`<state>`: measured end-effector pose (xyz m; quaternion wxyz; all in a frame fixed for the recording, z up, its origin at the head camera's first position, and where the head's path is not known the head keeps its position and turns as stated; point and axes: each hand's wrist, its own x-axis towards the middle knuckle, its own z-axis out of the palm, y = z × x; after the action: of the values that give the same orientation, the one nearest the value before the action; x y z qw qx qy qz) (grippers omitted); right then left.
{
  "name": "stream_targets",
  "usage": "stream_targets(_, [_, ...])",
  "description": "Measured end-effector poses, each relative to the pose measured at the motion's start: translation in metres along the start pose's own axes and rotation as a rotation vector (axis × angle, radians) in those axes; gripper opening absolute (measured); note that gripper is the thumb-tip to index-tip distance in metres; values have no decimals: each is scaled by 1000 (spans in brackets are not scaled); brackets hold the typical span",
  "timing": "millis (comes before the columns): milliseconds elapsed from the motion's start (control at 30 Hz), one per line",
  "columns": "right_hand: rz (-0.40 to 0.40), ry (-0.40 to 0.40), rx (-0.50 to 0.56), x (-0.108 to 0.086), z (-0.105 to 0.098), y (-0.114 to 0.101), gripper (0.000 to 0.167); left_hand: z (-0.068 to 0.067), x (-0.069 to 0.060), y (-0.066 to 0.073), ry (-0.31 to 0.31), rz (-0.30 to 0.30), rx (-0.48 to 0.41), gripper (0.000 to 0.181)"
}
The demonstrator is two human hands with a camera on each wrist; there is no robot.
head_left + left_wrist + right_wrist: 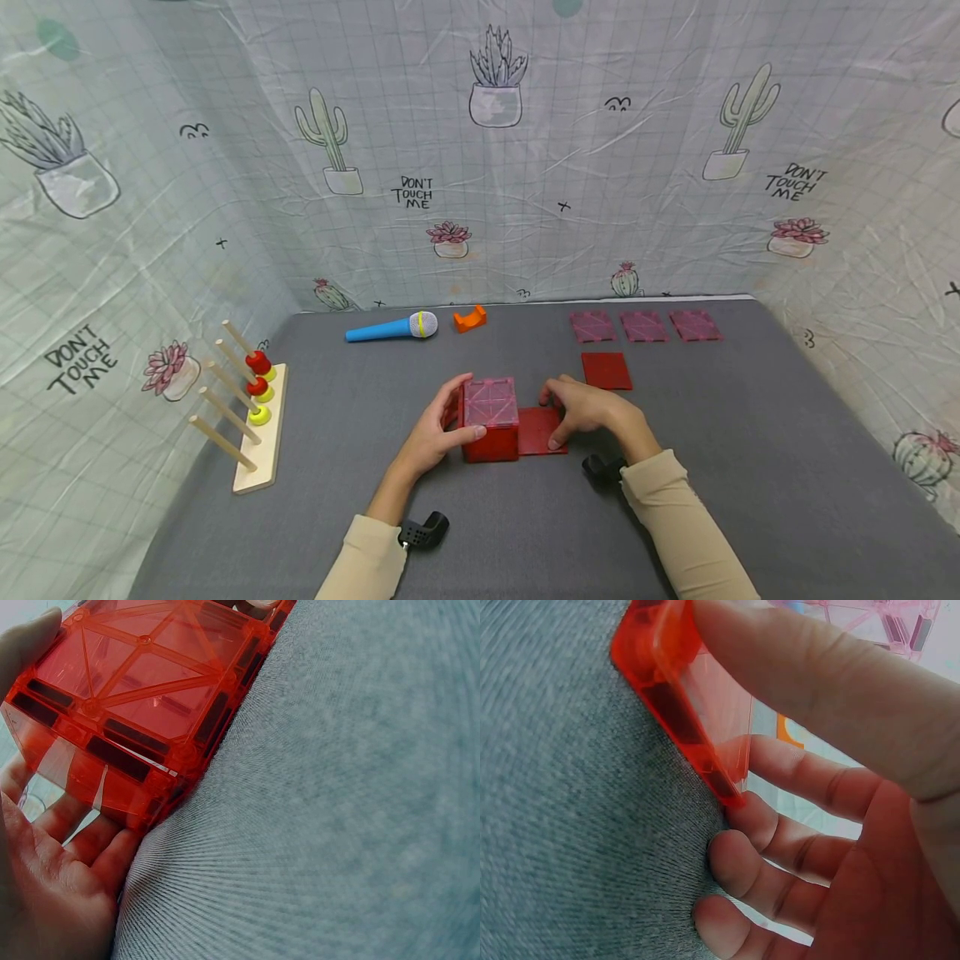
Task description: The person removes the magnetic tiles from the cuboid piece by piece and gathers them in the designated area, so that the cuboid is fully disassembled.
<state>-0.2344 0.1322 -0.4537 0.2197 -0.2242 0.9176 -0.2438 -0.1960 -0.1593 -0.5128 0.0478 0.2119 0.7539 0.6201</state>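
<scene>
A cube of see-through magnetic tiles [491,444], red-sided with a pinkish top, stands on the grey table. My left hand [431,433] grips it from the left, thumb on the near side and fingers around the far left. In the left wrist view, the cube [150,675] shows dark magnets along its edges. A flat red magnetic tile [536,431] lies against the cube's right side. Thumb and fingers of my right hand [592,410] pinch this tile at its near and far edges; the right wrist view shows the tile [676,712] slightly tilted.
Behind my right hand lies another red tile [607,371], with pink tiles [643,327] in a row farther back. At the back are a blue toy microphone [386,328] and an orange piece [470,318]. A wooden peg board [262,446] with rings stands left.
</scene>
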Motion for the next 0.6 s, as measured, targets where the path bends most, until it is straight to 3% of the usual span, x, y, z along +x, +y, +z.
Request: stream_targets(600, [-12,-20,22,1,-2,-1,57,0,-1,2,6,-6,3,79])
